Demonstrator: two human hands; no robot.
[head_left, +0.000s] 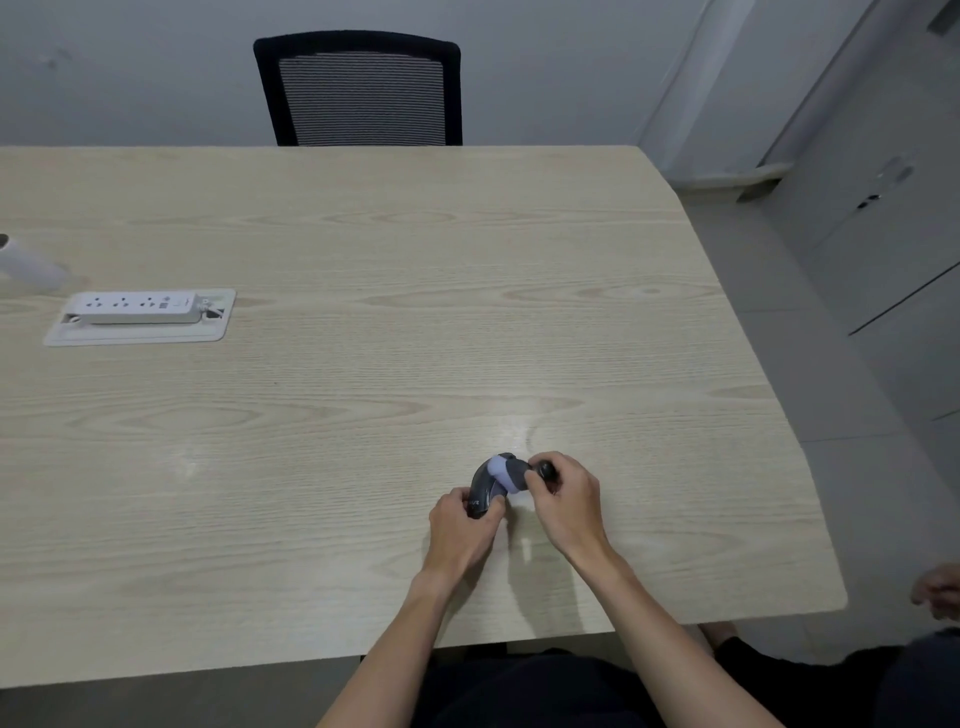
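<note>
A small bundle of dark grey and pale lilac fabric, likely socks (503, 475), lies on the light wooden table (363, 364) near its front right part. My left hand (465, 525) grips the dark lower left end of the bundle. My right hand (563, 499) pinches the dark right end, fingers curled round it. The lilac part bulges up between both hands. How the fabric is folded underneath stays hidden by my fingers.
A white power strip (136, 307) sits in a recessed tray (140, 332) at the left. A white cylinder (28, 262) lies at the far left edge. A black mesh chair (358, 88) stands behind the table. Another person's hand (937, 592) shows at the right edge.
</note>
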